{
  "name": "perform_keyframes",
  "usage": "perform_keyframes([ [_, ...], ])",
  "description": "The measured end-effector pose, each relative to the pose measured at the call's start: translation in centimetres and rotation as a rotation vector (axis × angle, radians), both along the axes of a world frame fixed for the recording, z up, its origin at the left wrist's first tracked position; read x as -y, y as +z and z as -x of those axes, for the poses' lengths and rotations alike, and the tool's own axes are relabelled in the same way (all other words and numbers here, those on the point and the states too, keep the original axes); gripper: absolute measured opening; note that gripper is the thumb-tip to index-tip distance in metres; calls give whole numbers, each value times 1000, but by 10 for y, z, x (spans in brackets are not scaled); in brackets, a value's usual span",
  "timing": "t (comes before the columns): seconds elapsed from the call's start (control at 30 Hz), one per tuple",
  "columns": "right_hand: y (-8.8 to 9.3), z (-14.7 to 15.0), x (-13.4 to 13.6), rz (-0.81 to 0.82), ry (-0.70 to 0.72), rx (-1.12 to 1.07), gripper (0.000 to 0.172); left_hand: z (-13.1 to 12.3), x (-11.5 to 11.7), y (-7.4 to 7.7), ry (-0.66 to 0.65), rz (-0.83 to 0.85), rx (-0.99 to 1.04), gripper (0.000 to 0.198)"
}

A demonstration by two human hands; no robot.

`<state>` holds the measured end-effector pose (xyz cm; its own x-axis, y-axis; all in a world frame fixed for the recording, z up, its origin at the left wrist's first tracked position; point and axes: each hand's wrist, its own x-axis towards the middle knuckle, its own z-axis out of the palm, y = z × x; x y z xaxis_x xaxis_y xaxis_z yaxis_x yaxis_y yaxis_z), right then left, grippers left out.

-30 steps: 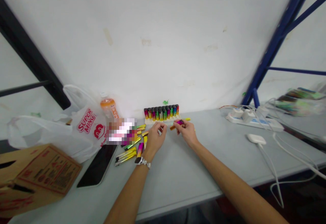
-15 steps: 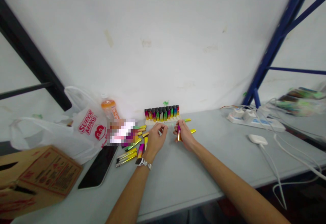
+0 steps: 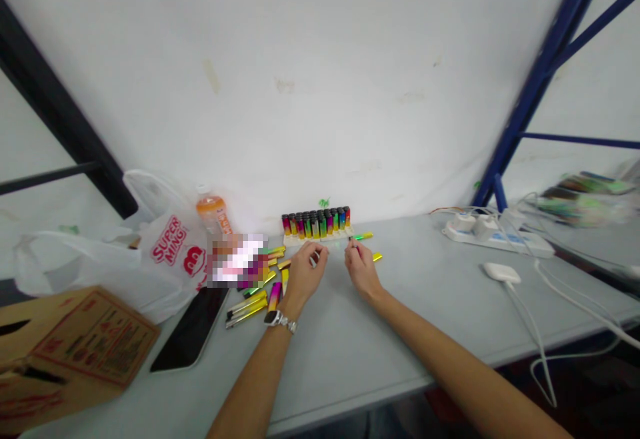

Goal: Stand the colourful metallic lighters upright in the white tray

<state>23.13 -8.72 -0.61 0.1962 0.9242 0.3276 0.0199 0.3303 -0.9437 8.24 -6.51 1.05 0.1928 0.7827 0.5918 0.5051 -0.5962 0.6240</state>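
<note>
Curls the bare left hand (image 3: 306, 269) loosely beside scattered shiny multicoloured lighters (image 3: 261, 284) on the grey tabletop (image 3: 330, 359) and folds the right hand (image 3: 361, 266) near a slim green-and-yellow lighter (image 3: 365, 236), impossible to tell whether grasping anything with either, in front of upright black-topped rainbow lighters (image 3: 316, 224) in a cream-coloured block (image 3: 290, 240)

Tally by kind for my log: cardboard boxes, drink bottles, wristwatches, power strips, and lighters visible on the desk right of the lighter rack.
Cardboard box: 1
Drink bottle: 1
Wristwatch: 1
Power strip: 1
Lighters right of rack: 2
Total: 6
</note>
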Motion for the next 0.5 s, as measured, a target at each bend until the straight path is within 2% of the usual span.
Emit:
perform_keyframes([
  [0.1, -2, 2, 2, -86, -50, 56, 34, 0, -1, -2, -4, -5, 1, 25],
  [0.33, -9, 1, -3, -104, -74, 58, 29, 0, -2, -3, -12, 6, -13, 24],
  [0.5, -7, 2, -2, -52, -49, 36, 24, 0, -2, -3, -19, 19, -19, 24],
])
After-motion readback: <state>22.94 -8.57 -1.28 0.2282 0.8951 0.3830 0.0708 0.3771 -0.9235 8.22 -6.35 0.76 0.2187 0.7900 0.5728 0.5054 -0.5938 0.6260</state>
